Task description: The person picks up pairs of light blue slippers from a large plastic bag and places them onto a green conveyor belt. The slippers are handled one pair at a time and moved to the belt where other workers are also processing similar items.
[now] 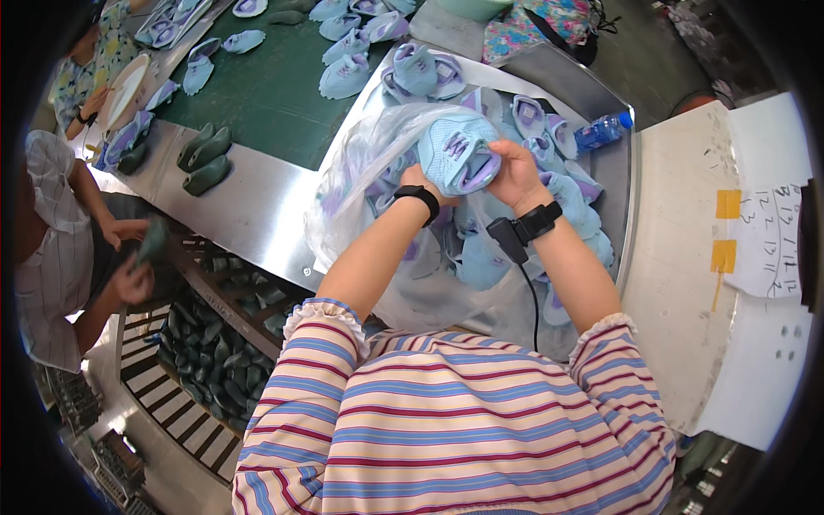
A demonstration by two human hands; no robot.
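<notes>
A light blue shoe upper (448, 148) with purple laces and a purple collar lining is raised between my two hands. My left hand (422, 184) grips it from below on the left, its fingers partly hidden behind the upper. On the other side my right hand (518, 174) pinches the collar edge with thumb and fingers. Beneath lies a large clear plastic bag (343, 202), filled with more blue and purple uppers. Loose uppers (562, 202) are heaped to the right of the bag, and others (415, 69) sit just beyond it.
A blue-capped bottle (603, 131) stands at the metal tray's right edge. On the green conveyor belt (257, 94) lie more uppers. Dark green shoe lasts (206, 163) rest on the metal ledge. At left a co-worker's hand (133, 279) is by a last; a slatted crate (184, 421) holds many lasts.
</notes>
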